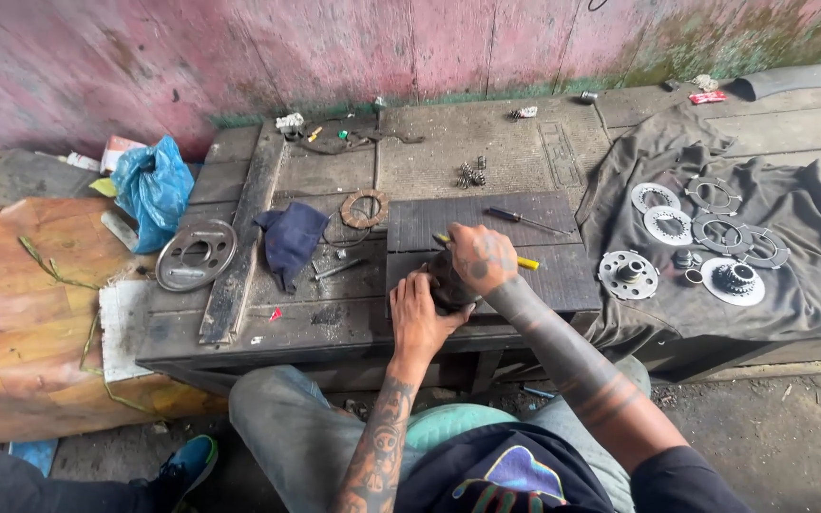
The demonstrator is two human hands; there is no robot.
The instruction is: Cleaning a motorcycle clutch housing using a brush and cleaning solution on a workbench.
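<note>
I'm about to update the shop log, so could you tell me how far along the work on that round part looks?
Done: discs, rings and a gear already lie spread on the grey cloth. In hand: the left hand and right hand both grip a dark round part on the bench. Left: a large metal disc, a brown ring and screwdrivers lie untouched.

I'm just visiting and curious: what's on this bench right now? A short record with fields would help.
Place: dark wooden workbench against a pink wall
Left hand: grips the side of a dark round metal part
Right hand: on top of the same part
Near the hands: yellow-handled screwdriver
Right side: clutch plates and gears laid out on a grey cloth
Left side: round metal disc, blue rag, blue plastic bag
</note>
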